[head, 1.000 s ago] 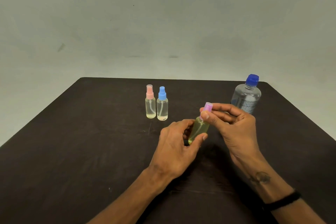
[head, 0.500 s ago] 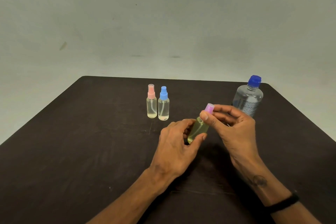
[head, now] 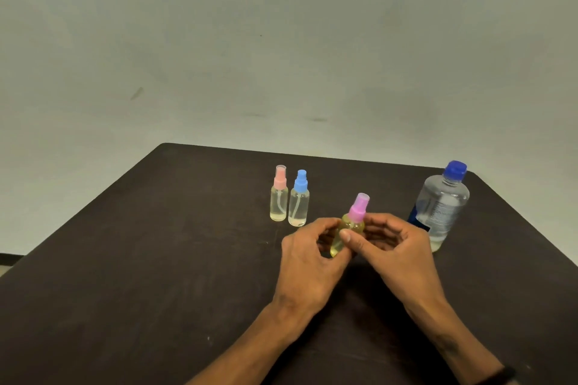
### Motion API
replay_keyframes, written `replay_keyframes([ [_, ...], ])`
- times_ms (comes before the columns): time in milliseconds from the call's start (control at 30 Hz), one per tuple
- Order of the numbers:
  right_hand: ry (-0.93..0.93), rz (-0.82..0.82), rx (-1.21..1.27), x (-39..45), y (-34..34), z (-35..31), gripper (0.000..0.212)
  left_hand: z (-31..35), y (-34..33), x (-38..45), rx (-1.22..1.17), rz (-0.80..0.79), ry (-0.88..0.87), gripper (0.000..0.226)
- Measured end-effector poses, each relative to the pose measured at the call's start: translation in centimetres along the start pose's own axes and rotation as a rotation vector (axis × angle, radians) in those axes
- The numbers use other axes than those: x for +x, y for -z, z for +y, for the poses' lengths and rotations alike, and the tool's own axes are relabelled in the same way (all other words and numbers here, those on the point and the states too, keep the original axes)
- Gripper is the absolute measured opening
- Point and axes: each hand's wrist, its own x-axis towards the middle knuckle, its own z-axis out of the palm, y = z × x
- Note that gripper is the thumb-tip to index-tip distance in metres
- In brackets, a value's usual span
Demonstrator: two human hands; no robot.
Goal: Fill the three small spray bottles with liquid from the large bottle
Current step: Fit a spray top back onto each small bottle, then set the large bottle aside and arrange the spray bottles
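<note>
A big dark brown desk (head: 156,275) fills the near part of the room. Its far corners are round, and its top has a few small pale specks and faint scratches. Behind it stands a plain wall (head: 281,40), pale grey-green, with some small dark marks and smudges. At the far left edge, low down, a thin dark strip (head: 9,258) shows.

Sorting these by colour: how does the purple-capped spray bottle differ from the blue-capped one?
The purple-capped spray bottle is tilted and held by both hands; the blue-capped spray bottle stands upright on the table, untouched. The purple-capped bottle's liquid looks yellower; the blue-capped one's is paler. Both are small, clear and capped.
</note>
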Motion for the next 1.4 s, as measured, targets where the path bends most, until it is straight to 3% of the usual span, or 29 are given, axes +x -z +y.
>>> replay_keyframes([
  [400,0.01,0.08,-0.155,4.0,-4.9,1.8,0.042,-1.2,1.4,1.5,0.02,0.204,0.09,0.03],
  [567,-0.019,0.077,-0.146,4.8,-5.2,2.2,0.038,-1.2,1.1,1.4,0.029,0.205,0.069,0.02],
  [767,-0.067,0.053,-0.154,3.8,-4.2,2.0,0.05,-0.8,1.3,1.4,-0.015,0.193,0.056,0.02],
  [867,-0.008,0.187,-0.21,2.0,-2.2,1.0,0.047,0.0,1.4,1.2,-0.003,0.129,0.002,0.011],
  [1033,0.182,0.624,-0.257,-0.3,3.1,-0.7,0.03,0.6,0.6,0.0,0.026,-0.028,-0.054,0.01],
  [1100,0.204,0.698,-0.33,-0.5,5.4,-0.6,0.039,0.7,0.3,-0.4,0.046,-0.065,-0.074,0.015],
  [1167,0.144,0.68,-0.38,-0.1,7.3,0.1,0.061,0.7,-0.3,-0.5,0.066,-0.09,-0.054,0.01],
  [1233,0.018,0.574,-0.375,0.4,9.0,1.1,0.094,0.9,-1.7,-0.4,0.057,-0.123,-0.021,0.005],
  [1300,-0.086,0.433,-0.378,1.0,10.2,2.3,0.117,1.1,-3.5,0.0,0.049,-0.128,-0.02,0.02],
  [1400,-0.148,0.285,-0.375,1.7,11.0,3.3,0.119,1.7,-6.4,1.2,0.03,-0.129,-0.008,0.035],
])
